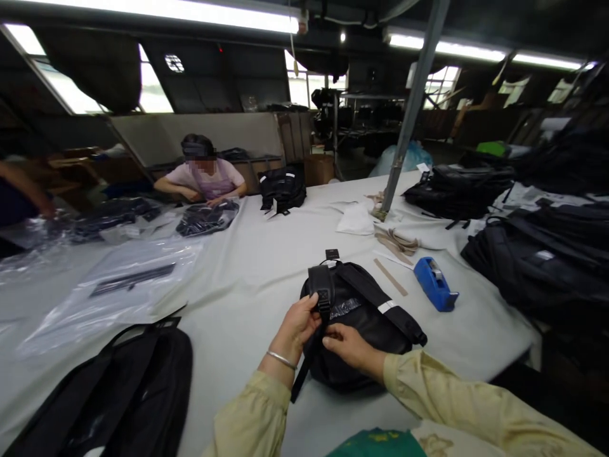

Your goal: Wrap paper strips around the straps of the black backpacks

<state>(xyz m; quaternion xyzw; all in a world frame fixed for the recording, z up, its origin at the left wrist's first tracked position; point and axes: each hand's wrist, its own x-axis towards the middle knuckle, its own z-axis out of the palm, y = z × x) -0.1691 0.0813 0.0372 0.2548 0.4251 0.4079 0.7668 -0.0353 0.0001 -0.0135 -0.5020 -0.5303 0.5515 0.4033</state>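
A black backpack (366,330) lies in front of me on the white-covered table (266,266), its shoulder straps facing up. My left hand (299,320) is closed on the left shoulder strap (321,285), thumb by the buckle. Beside it, my right hand (349,346) pinches the dark webbing below that buckle; the fingertips are partly hidden. The right shoulder strap (375,295) has a white band (387,306) round it. A small dark tag (332,254) sticks out at the top of the backpack.
Right of the backpack stands a blue tape dispenser (434,284), near a tan strip (391,277). Another black backpack (137,381) lies at front left, with clear plastic bags (124,285) behind it. More backpacks (542,254) are heaped right. A metal post (413,108) rises behind; a co-worker (209,174) sits opposite.
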